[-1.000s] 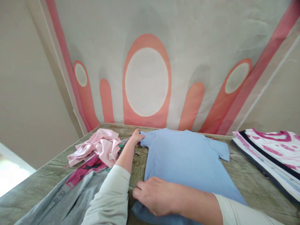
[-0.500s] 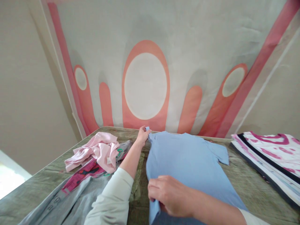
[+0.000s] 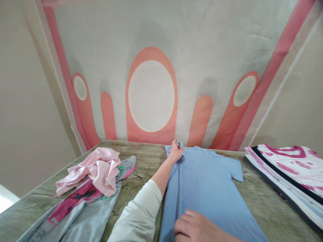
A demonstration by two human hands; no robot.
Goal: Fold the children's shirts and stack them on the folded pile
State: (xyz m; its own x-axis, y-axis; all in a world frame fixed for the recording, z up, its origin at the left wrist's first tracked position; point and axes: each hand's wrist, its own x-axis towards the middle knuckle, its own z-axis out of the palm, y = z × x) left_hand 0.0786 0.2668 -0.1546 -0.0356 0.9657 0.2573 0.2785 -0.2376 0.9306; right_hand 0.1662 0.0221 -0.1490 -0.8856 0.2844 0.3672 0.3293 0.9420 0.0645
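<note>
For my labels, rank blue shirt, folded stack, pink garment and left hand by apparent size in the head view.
1. Blue shirt
2. Folded stack
3. Pink garment
4. Left hand

Loose, creased off-white sleeve (image 3: 138, 213)

Soft, muted light covers the bench (image 3: 146, 153); a white patch (image 3: 5, 200) glares at lower left. Wide-angle distortion stretches the edges; texture on the blue shirt (image 3: 209, 181) looks smeared.

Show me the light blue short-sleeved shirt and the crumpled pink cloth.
Light blue short-sleeved shirt (image 3: 208, 183), head view: its torso.
Crumpled pink cloth (image 3: 104, 167), head view: its central folds.
</note>
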